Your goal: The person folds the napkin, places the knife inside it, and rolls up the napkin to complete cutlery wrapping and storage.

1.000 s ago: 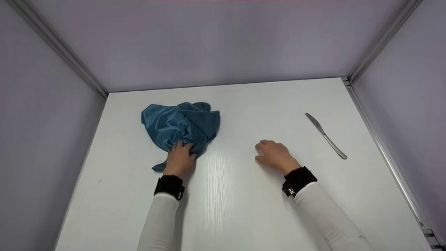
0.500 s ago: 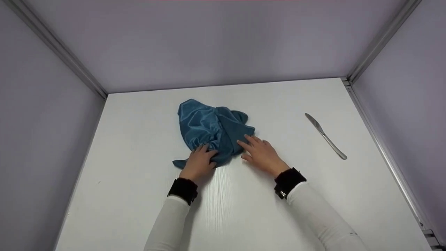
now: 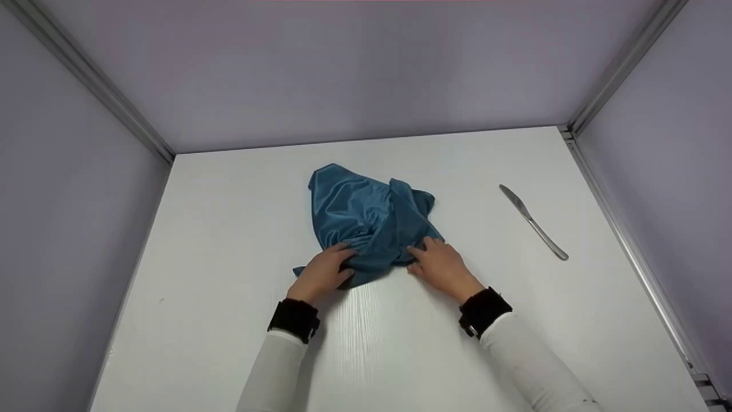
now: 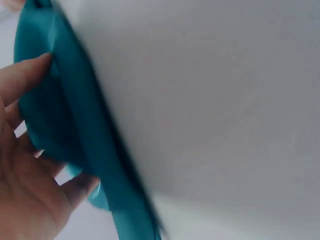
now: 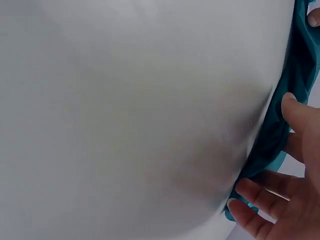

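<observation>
A person's two hands work a crumpled blue cloth (image 3: 372,220) near the middle of a white table (image 3: 229,229), seen from the head camera. The left hand (image 3: 321,274) grips the cloth's near left edge, fingers curled into the bunched fabric, with a loose corner poking out toward the left just beside the knuckles. The right hand (image 3: 443,266) rests on the near right edge of the same cloth, its fingers bent over the folds and pinching them against the tabletop. The hands sit close to each other, the cloth heaped up beyond them toward the back wall.

The left wrist view shows the left hand's fingers (image 4: 25,75) wrapped round a thick fold of blue cloth (image 4: 65,125), blurred. The right wrist view shows the right hand's fingers (image 5: 300,112) touching the cloth's edge (image 5: 287,95) as it lies against the table.

A table knife (image 3: 533,222) lies well apart to the right, blade pointing away, untouched. Both arms wear white sleeves (image 3: 532,366) and black wristbands (image 3: 483,312).
</observation>
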